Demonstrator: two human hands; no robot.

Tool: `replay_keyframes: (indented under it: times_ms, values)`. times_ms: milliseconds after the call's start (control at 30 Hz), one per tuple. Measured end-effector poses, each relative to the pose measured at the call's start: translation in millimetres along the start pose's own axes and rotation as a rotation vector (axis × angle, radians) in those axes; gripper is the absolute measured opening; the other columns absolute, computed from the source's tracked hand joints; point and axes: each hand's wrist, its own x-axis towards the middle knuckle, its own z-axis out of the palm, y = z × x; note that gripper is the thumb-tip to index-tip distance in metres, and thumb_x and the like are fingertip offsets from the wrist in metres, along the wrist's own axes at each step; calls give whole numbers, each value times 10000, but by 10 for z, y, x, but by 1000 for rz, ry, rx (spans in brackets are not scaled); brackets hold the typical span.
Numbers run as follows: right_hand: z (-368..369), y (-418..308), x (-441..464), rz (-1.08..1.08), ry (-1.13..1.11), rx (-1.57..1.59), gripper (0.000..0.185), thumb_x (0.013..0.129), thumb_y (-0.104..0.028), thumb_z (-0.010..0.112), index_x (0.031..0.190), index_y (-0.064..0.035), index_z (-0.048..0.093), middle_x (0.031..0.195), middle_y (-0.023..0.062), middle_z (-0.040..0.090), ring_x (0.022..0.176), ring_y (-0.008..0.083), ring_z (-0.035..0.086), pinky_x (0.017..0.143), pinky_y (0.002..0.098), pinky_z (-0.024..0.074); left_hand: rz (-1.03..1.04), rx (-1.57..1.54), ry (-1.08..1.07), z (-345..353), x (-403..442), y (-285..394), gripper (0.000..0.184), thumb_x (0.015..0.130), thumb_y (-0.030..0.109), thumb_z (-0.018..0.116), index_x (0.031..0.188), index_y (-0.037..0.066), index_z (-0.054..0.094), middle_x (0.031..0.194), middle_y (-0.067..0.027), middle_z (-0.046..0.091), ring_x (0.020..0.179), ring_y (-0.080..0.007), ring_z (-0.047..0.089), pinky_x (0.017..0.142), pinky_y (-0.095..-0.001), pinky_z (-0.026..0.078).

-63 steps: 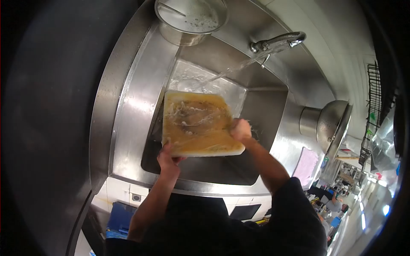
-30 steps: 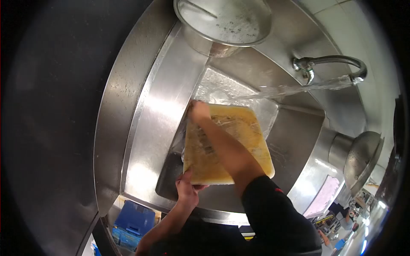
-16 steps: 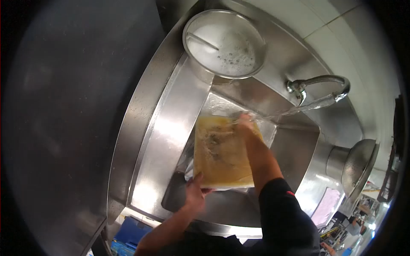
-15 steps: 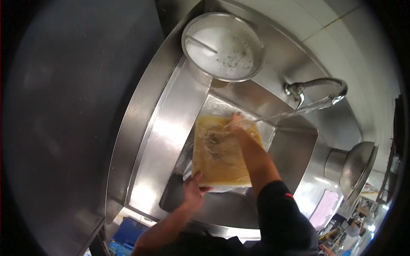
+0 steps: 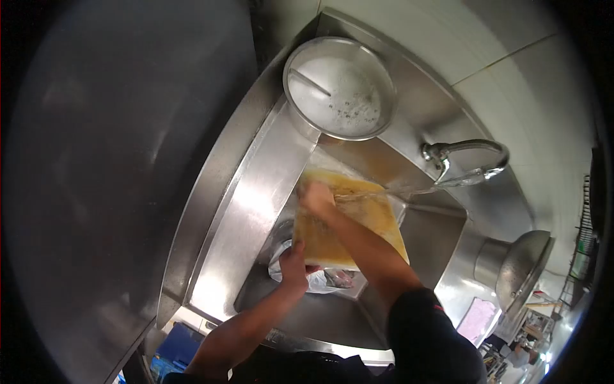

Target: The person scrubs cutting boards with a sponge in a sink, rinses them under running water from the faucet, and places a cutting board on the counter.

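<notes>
A yellow rectangular board (image 5: pixel 364 224), brownish and stained in places, lies tilted in the steel sink (image 5: pixel 422 237). My left hand (image 5: pixel 294 265) is closed on its near left edge. On the board's upper left part rests my right hand (image 5: pixel 316 195), its fingers blurred and partly hidden, so whether it holds anything does not show. Water from the curved faucet (image 5: pixel 476 146) streams sideways onto the board's surface. Beneath the board's near edge, a clear plastic bag (image 5: pixel 323 281) with something reddish inside is partly covered.
A large steel bowl (image 5: pixel 339 64) of foamy water, with a handle sticking out, stands at the sink's far corner. To the right are a round metal pan (image 5: pixel 521 272) and a pink sheet (image 5: pixel 478 319). A dark panel (image 5: pixel 115 160) fills the left side.
My right hand has swept left across the board, away from the water stream to its left edge. My left hand keeps its hold. More of the plastic bag shows.
</notes>
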Motion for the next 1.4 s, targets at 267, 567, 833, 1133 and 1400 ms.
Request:
replay_keyframes:
  times_ms: [267,567,833,1133,1400]
  values:
    - [-1167,989,-1226,220,-180,-180,341,813,-379,615,982,-103,722,1000,180,691,946,311,670,842,405,524,68,66,38,519,187,593,549,910,516,523,1037,-13,596,873,-144,657,642,-238,664,395,-301,534]
    - [-1253,-129,-997,-173,110,264,221,803,-216,632,939,-60,710,975,203,679,906,339,662,810,435,509,229,-242,216,1123,394,623,453,935,385,458,1129,-16,546,1118,-167,592,971,-276,592,859,-385,465]
    - [-1361,68,-789,90,41,-40,230,833,-242,590,838,-40,701,922,192,691,877,378,661,843,414,514,204,-739,-137,1345,801,478,346,889,269,463,1049,-9,593,1060,-122,607,952,-270,607,838,-387,484]
    - [-1565,893,-1434,26,68,183,244,816,-256,602,780,-31,687,859,175,685,751,278,655,699,381,499,239,-681,56,1656,448,915,345,852,216,476,1076,-29,570,1044,-145,598,944,-280,598,843,-392,480]
    - [-1295,57,-432,24,163,517,366,860,-371,588,968,-43,710,938,258,665,896,395,651,815,434,504,264,-612,74,1725,391,812,295,857,173,485,1029,-50,574,1014,-120,602,916,-237,593,784,-366,491]
